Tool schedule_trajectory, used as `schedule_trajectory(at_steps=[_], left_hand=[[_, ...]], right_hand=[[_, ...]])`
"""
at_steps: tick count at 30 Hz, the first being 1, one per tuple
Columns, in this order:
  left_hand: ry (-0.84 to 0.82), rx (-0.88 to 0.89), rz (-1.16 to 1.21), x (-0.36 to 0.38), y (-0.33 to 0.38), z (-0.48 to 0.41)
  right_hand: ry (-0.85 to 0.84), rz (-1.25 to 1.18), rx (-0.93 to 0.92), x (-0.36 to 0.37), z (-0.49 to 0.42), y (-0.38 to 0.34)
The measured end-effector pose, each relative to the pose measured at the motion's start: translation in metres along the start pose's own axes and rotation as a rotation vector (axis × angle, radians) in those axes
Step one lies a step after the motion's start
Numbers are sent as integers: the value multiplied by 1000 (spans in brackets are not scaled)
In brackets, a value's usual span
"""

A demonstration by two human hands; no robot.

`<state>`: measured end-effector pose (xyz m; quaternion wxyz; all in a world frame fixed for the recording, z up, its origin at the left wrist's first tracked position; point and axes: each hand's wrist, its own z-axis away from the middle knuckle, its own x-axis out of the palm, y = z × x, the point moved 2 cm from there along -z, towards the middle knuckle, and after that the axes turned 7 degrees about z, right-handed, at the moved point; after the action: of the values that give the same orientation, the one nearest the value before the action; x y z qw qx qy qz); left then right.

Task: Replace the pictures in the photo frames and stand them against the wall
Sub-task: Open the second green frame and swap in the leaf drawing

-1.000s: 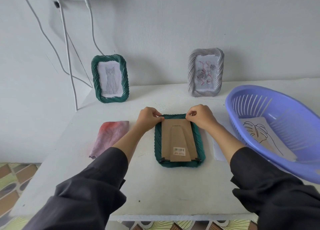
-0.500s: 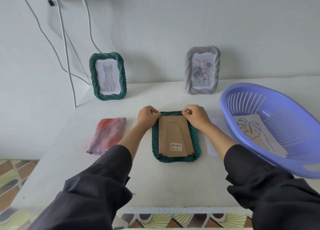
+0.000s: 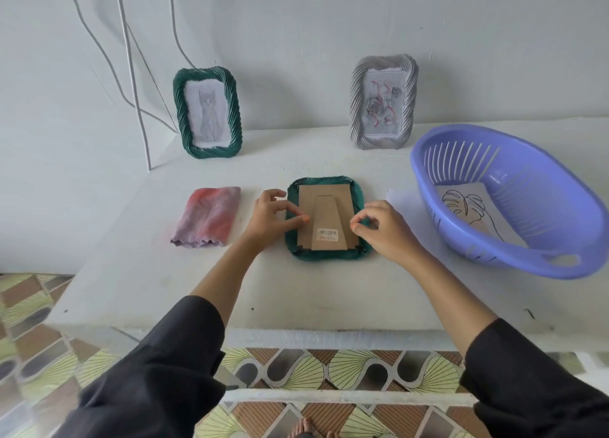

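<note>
The white table [image 3: 329, 292] bears a face-down frame [image 3: 329, 213], cat frame [image 3: 207, 113], grey frame [image 3: 384, 103], pink cloth [image 3: 207, 215] and purple basket [image 3: 557, 207].

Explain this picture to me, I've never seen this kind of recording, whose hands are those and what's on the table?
No machine here: a person wears a camera on the head, so you look down along their sleeves at their two hands. A green frame lies face down on the table, cardboard back up. The left hand presses its left side with the thumb; the right hand pinches at its right edge. Against the wall stand a cat frame and a grey frame. A cloth lies left, a purple basket with a leaf drawing right.
</note>
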<state>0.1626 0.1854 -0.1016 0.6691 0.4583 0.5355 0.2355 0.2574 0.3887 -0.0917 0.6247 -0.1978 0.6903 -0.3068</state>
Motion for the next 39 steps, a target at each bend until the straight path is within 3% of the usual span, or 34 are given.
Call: schedule_trajectory(at_steps=[8,13,32,36,39], left_hand=[[-242,0,-124,-11,7,32],[-264,15,-144,-11,7,35],[-403,-7,-123,-9,11,43],[-370,-31,-34,-8,12,43],[-197,-49,283,-13,11,36]], right_hand=[[-134,-76,-31,-3,27,7],[-181,-45,-106,0,28,9],[-137,26,-104,2,31,6],[-197,34,-96,-3,31,2],[-282,-6,-67,-13,27,0]])
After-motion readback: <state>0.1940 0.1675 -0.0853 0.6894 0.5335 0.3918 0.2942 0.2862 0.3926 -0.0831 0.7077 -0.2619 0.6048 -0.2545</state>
